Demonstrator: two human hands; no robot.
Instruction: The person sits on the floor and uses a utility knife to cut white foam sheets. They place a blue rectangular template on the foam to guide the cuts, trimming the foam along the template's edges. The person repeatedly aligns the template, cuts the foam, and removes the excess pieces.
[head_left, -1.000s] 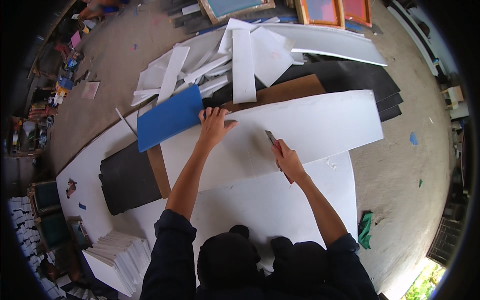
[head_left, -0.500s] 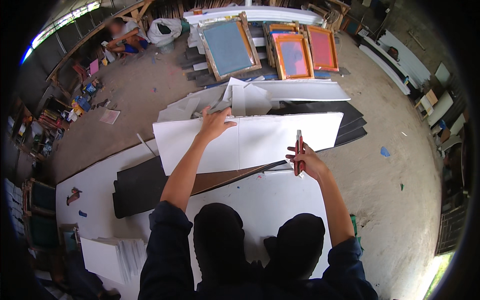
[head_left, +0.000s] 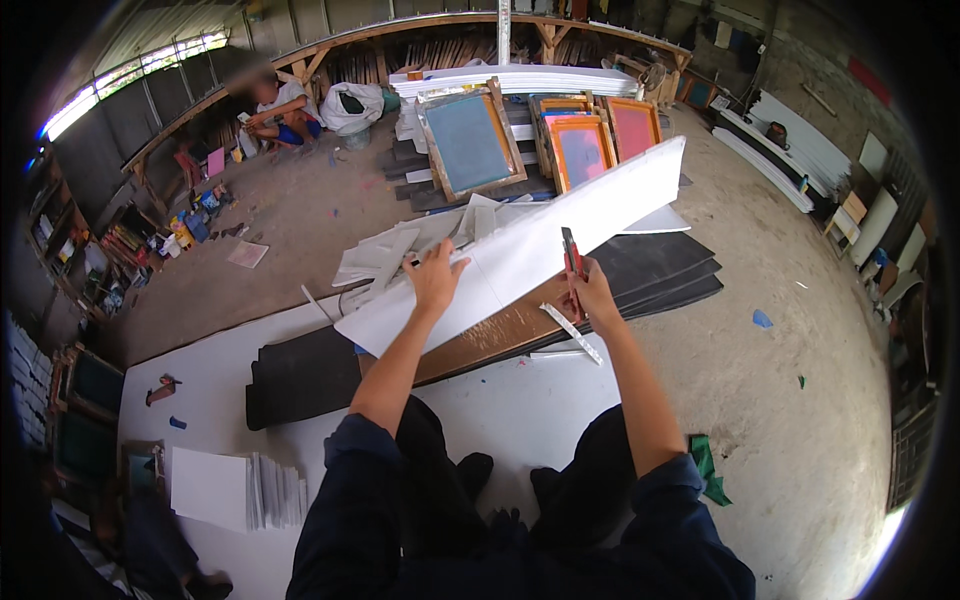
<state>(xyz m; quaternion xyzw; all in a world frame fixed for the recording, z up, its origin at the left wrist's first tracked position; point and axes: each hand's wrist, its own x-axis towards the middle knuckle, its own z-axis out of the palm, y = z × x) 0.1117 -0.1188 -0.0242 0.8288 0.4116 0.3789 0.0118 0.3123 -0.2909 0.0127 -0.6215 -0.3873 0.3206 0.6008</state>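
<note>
A long white board point(head_left: 530, 255) is tilted across the middle of the view, its right end raised and its lower left end close to the dark sheets. Over its far edge hook the fingers of my left hand point(head_left: 437, 280), which grips it. My right hand point(head_left: 597, 297) is closed around a red utility knife point(head_left: 573, 258), blade pointing up and away, just in front of the board. Below lies a brown board point(head_left: 480, 345). A narrow whitish strip point(head_left: 572, 333) rests across its right part. Dark flat sheets point(head_left: 300, 375) are spread underneath.
White offcuts point(head_left: 385, 255) lie beyond the board. Framed screens point(head_left: 470, 140) lean farther back. A stack of white panels point(head_left: 235, 488) stands at lower left, near a red-handled tool point(head_left: 162, 390). At the far left a person point(head_left: 280, 110) sits. Green scrap point(head_left: 708, 470) lies at right.
The white board's right end has swung up and away, while its left end has dropped nearer. More of the brown board and the whitish strip shows. My view has tipped upward.
</note>
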